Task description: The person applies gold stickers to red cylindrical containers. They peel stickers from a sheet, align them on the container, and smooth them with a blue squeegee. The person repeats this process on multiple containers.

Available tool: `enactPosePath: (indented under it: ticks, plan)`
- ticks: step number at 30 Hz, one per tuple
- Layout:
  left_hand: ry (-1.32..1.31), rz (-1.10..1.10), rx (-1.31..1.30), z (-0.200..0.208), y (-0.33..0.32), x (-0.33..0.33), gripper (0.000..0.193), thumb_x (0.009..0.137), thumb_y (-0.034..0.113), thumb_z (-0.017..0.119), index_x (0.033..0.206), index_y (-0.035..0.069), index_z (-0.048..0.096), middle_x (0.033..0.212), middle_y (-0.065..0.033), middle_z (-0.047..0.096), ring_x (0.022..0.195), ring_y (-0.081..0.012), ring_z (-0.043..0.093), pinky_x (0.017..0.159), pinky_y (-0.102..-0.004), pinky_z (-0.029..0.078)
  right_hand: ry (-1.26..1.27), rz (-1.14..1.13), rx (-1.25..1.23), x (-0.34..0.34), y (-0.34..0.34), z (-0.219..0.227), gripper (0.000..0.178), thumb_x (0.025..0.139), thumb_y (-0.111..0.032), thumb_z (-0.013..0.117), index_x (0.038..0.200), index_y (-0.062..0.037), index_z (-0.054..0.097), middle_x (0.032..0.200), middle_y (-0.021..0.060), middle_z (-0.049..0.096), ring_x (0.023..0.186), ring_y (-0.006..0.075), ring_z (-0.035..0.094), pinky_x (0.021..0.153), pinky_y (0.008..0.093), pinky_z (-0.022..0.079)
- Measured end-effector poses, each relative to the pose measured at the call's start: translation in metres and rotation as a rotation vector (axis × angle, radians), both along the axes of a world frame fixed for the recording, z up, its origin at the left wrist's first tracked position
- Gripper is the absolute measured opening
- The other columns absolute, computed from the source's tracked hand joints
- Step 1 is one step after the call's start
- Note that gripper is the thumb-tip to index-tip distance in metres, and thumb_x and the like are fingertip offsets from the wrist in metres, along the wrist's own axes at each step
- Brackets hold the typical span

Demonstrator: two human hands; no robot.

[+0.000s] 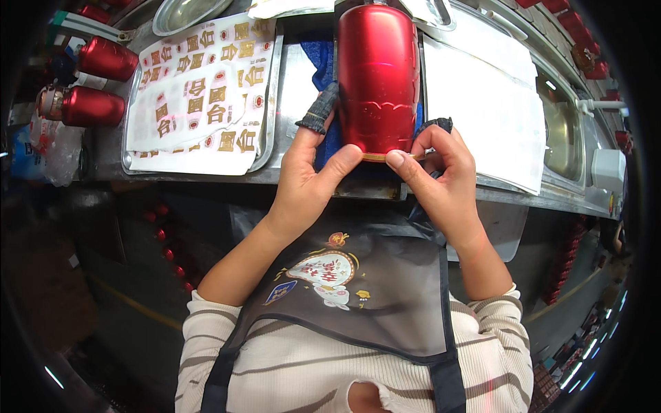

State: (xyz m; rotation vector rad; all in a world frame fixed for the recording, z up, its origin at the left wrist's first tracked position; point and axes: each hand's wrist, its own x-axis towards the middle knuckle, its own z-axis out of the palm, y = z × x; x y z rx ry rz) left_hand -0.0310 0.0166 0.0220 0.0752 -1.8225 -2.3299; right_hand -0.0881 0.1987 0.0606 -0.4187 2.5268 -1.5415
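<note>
A shiny red bottle point(377, 76) lies on its side in a metal holder, its lower end toward me. A thin gold strip point(374, 157) runs along that near end; whether it is loose or part of the bottle I cannot tell. My left hand point(313, 158) has its thumb at the strip's left end and its dark-sleeved index finger along the bottle's left side. My right hand point(444, 162) presses its thumb on the strip, its index finger bent beside the bottle. Dark fabric finger covers point(318, 110) are on both hands.
On the left, a metal tray point(267, 148) carries printed gold-and-white sheets point(200, 89). White sheets point(482, 110) lie to the right, before a metal basin point(561, 131). Blue cloth point(318, 58) is under the holder. More red bottles point(93, 107) lie at the far left.
</note>
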Motion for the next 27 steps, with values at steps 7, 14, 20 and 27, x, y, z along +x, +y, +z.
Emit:
enactPosePath:
  ticks: [7,14,20,27]
  plan:
    - [0.267,0.087,-1.192,0.000,-0.003,0.034,0.044,0.087,0.035,0.071,0.121,0.006,0.069,0.154,-0.0364,0.025,0.145,-0.0486,0.025,0.112,-0.0671,0.009,0.118,0.030,0.043,-0.001,0.001,-0.002,0.035,0.077,-0.026,0.084,0.072,-0.0038,0.057,0.071,0.0034,0.050,0.061,0.0128,0.040,0.053,0.0271,0.032]
    - [0.196,0.136,-1.257,-0.008,-0.007,0.041,0.037,0.086,0.035,0.072,0.116,0.013,0.074,0.151,-0.0460,0.016,0.139,-0.0511,0.034,0.110,-0.0704,0.011,0.078,0.027,0.042,-0.001,0.000,-0.001,0.035,0.078,-0.027,0.083,0.071,-0.0041,0.058,0.069,0.0031,0.048,0.063,0.0126,0.041,0.053,0.0276,0.032]
    - [0.224,0.145,-1.280,-0.010,-0.011,0.043,0.043,0.085,0.028,0.072,0.123,0.010,0.069,0.152,-0.0431,0.019,0.141,-0.0508,0.032,0.112,-0.0675,0.010,0.035,0.042,-0.019,-0.004,0.007,0.000,0.024,0.079,-0.019,0.077,0.073,-0.0032,0.060,0.071,0.0016,0.049,0.062,0.0096,0.040,0.054,0.0255,0.032]
    - [0.325,0.080,-1.476,0.014,-0.015,0.031,0.040,0.077,0.024,0.077,0.116,0.018,0.074,0.149,-0.0439,0.024,0.134,-0.0490,0.043,0.109,-0.0685,0.017,-0.083,0.070,-0.150,-0.005,0.013,-0.011,0.011,0.082,-0.010,0.066,0.081,0.0003,0.063,0.082,0.0069,0.053,0.066,0.0099,0.052,0.057,0.0244,0.042]
